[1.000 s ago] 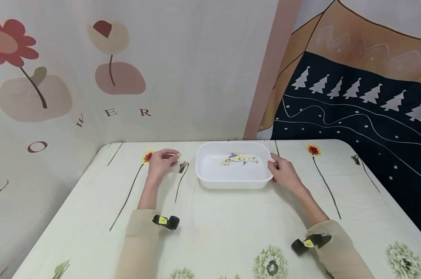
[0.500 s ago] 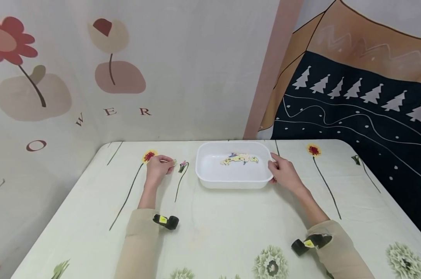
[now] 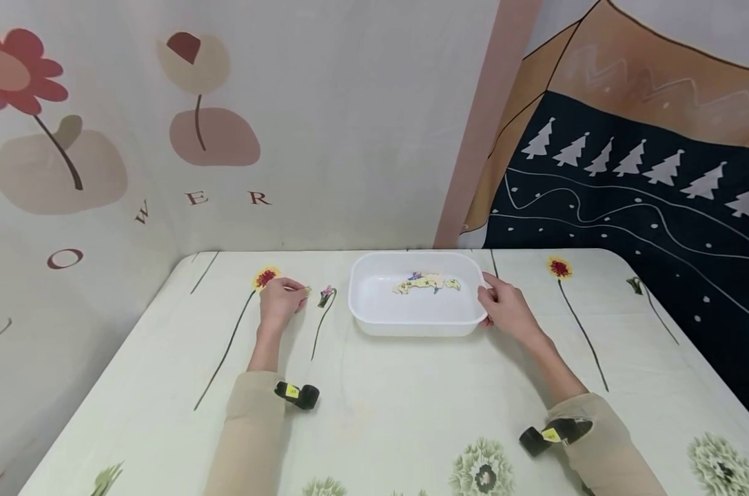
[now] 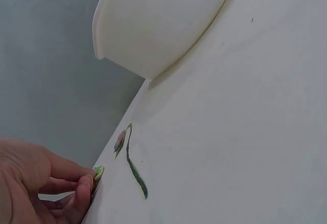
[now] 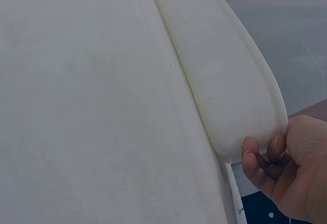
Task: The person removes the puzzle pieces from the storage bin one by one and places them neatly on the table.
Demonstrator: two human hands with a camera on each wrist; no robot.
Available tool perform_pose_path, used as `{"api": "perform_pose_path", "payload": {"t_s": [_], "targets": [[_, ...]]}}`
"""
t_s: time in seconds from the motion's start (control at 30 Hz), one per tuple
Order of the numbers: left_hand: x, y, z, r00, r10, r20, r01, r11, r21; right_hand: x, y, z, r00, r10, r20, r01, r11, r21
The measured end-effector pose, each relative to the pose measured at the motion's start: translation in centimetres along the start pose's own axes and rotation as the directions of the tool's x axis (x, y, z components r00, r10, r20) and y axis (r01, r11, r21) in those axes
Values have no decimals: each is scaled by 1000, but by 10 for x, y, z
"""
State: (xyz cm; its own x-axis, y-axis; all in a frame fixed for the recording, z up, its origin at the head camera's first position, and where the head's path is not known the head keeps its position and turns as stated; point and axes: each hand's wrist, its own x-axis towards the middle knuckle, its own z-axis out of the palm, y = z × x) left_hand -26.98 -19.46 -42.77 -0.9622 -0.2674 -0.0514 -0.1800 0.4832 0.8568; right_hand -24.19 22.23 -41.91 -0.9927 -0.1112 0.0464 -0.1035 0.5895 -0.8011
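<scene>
In the head view my left hand [image 3: 278, 303] is over the back left of the table, pinching a small flat piece between thumb and fingertips. That piece [image 4: 99, 172] shows green with a pale yellow edge in the left wrist view, close over the cloth. A white plastic tub [image 3: 417, 329] stands at the back middle. Several thin paper-like pieces [image 3: 425, 281], mostly yellow with bits of blue, lie in a cluster on its floor. My right hand [image 3: 507, 308] grips the tub's right end, fingers curled against the outer wall under the rim in the right wrist view.
A pale cloth [image 3: 374, 406] printed with flowers and stems covers the table. Its far edge meets a light curtain [image 3: 349, 138], and a dark hanging [image 3: 634, 186] with white trees is at the right. A camera [image 3: 296, 395] is strapped to the left sleeve.
My left hand has moved a little left and lower, away from the tub, with the small piece still pinched. The right hand and the tub have kept their place.
</scene>
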Motion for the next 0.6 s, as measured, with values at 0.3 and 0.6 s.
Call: {"api": "perform_pose_path", "payload": {"t_s": [0.3,0.6], "targets": [[0,-1,-3,1000,-8,-2,8,1000,16,0,-2,0,1000,-21,-9,21,1000,-3],[-1,2,-7,1000,-15,1,14,999,43,-1,0,0,1000,-19,-14,19,1000,1]]}}
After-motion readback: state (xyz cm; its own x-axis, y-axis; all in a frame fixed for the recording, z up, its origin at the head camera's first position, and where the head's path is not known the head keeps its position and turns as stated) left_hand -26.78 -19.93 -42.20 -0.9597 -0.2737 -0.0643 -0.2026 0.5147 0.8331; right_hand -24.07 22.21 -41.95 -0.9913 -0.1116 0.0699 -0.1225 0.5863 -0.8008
